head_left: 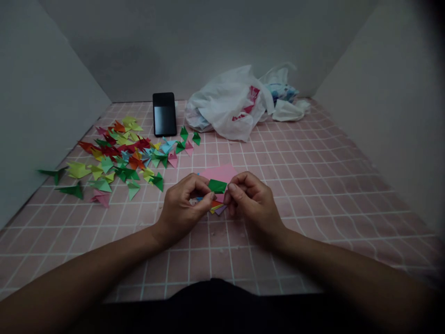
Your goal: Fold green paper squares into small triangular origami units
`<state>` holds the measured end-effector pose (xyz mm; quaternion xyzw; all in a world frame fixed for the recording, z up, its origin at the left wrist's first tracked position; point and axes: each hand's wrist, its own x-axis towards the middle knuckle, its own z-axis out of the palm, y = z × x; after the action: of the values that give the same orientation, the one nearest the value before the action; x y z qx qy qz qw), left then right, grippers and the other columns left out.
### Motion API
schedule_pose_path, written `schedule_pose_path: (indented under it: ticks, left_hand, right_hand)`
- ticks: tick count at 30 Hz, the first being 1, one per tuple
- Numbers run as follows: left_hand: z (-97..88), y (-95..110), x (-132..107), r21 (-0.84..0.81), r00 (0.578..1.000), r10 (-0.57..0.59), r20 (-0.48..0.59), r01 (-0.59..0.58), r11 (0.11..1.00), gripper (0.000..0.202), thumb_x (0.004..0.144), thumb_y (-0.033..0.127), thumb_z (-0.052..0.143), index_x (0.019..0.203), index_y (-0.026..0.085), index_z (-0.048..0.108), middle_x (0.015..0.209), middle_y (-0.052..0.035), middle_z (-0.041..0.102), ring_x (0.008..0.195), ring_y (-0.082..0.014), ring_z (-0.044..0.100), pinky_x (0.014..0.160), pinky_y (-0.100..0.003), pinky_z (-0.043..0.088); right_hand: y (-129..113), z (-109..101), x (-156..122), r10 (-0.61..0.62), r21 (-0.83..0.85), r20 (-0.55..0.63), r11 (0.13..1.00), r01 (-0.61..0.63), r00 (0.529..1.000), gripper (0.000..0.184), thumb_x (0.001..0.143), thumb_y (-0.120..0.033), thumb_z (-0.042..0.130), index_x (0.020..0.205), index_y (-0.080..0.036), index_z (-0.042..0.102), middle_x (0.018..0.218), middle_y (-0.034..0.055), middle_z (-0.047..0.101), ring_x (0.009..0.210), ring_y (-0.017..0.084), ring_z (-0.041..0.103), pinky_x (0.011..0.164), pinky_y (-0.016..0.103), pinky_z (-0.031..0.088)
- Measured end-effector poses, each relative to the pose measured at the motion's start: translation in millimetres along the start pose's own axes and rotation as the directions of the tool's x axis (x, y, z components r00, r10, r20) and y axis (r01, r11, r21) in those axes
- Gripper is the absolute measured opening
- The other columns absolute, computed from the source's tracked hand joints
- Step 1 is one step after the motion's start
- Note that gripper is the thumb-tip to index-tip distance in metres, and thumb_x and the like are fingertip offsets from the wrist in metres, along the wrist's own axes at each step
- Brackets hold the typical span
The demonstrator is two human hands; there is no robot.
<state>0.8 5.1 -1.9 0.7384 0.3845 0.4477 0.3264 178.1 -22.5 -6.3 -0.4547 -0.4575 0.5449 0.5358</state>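
Observation:
A small folded piece of green paper (217,186) is held up between my two hands. My left hand (186,199) pinches its left end between thumb and fingers. At the right end, the thumb and curled fingers of my right hand (253,204) close on the paper's edge. Beneath them lies a loose stack of coloured paper sheets, with a pink sheet (220,172) on top and orange, yellow and purple corners fanned out on the near side. My hands hide part of this stack.
Folded paper cranes (125,174) in many colours spread over the left of the pink checked cloth (306,185). A phone (164,115) stands behind them. Crumpled white plastic bags (229,102) lie at the back, and pale walls (208,41) enclose the surface.

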Motion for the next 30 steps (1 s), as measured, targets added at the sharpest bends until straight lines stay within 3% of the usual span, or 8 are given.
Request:
schedule_pose_path:
  ticks: [8, 12, 15, 18, 21, 25, 30]
  left_hand:
    - [0.6, -6.2, 0.2, -0.025, 1.000, -0.007, 0.014, 0.007, 1.000, 0.012, 0.085, 0.012, 0.065, 0.076, 0.017, 0.060, 0.083, -0.0037, 0.065, 0.074, -0.0140, 0.063, 0.063, -0.026, 0.049]
    - [0.2, -9.0, 0.6, -0.061, 0.999, 0.017, 0.035, -0.015, 0.998, 0.012, 0.087, 0.011, 0.065, 0.078, 0.017, 0.060, 0.084, -0.0030, 0.066, 0.076, -0.0140, 0.063, 0.065, -0.026, 0.049]
    - [-1.5, -10.2, 2.6, -0.051, 0.994, 0.065, 0.084, -0.061, 0.997, 0.011, 0.088, 0.010, 0.066, 0.081, 0.017, 0.062, 0.087, -0.0034, 0.067, 0.078, -0.0139, 0.065, 0.068, -0.026, 0.051]
    - [-3.3, -10.2, 5.8, -0.018, 0.985, 0.137, 0.106, -0.136, 0.991, 0.007, 0.090, 0.010, 0.068, 0.087, 0.016, 0.065, 0.087, -0.0036, 0.068, 0.079, -0.0136, 0.065, 0.070, -0.025, 0.051]
    - [-3.7, -9.5, 7.7, -0.001, 0.972, 0.204, 0.117, -0.205, 0.979, 0.004, 0.090, 0.012, 0.070, 0.091, 0.016, 0.069, 0.088, -0.0042, 0.069, 0.083, -0.0142, 0.066, 0.072, -0.025, 0.052]
    - [-2.5, -8.3, 5.7, -0.006, 0.991, 0.095, 0.097, -0.095, 0.996, 0.005, 0.090, 0.013, 0.069, 0.087, 0.016, 0.068, 0.083, -0.0030, 0.069, 0.077, -0.0138, 0.066, 0.069, -0.025, 0.051]
    - [0.6, -7.7, 2.6, -0.156, 0.990, -0.098, 0.098, 0.113, 0.981, 0.004, 0.087, 0.015, 0.068, 0.084, 0.016, 0.067, 0.085, -0.0039, 0.069, 0.077, -0.0142, 0.066, 0.068, -0.026, 0.053]
  right_hand:
    - [2.3, 0.8, 1.8, 0.123, 0.039, 0.056, 0.991, -0.126, 0.991, 0.024, 0.086, -0.036, 0.073, 0.077, -0.019, 0.058, 0.059, -0.0032, 0.065, 0.041, 0.007, 0.053, 0.042, 0.021, 0.040]
    - [1.3, -0.2, 3.8, 0.060, 0.069, 0.010, 0.996, -0.061, 0.998, 0.023, 0.086, -0.036, 0.074, 0.083, -0.021, 0.057, 0.062, -0.0056, 0.063, 0.044, 0.007, 0.053, 0.043, 0.021, 0.041]
    - [0.2, -1.5, 5.3, 0.061, 0.064, 0.033, 0.996, -0.063, 0.998, 0.025, 0.082, -0.036, 0.079, 0.087, -0.021, 0.059, 0.062, -0.0068, 0.061, 0.045, 0.008, 0.052, 0.043, 0.021, 0.040]
    - [0.4, -2.2, 5.6, 0.090, 0.040, 0.103, 0.995, -0.095, 0.991, 0.024, 0.086, -0.036, 0.076, 0.078, -0.020, 0.060, 0.056, -0.0052, 0.061, 0.046, 0.008, 0.053, 0.045, 0.022, 0.039]
    - [2.7, -2.6, 4.8, 0.080, 0.045, 0.090, 0.995, -0.085, 0.993, 0.025, 0.088, -0.035, 0.074, 0.076, -0.020, 0.058, 0.052, -0.0051, 0.060, 0.046, 0.009, 0.054, 0.048, 0.023, 0.040]
    - [5.8, -2.5, 3.6, 0.081, 0.085, 0.108, 0.992, -0.090, 0.991, 0.024, 0.088, -0.035, 0.073, 0.076, -0.019, 0.060, 0.054, -0.0045, 0.061, 0.046, 0.009, 0.054, 0.050, 0.024, 0.043]
    - [5.6, -1.1, 2.4, 0.091, 0.102, 0.104, 0.990, -0.102, 0.990, 0.022, 0.089, -0.034, 0.071, 0.076, -0.019, 0.062, 0.062, -0.0031, 0.065, 0.047, 0.008, 0.055, 0.053, 0.025, 0.046]
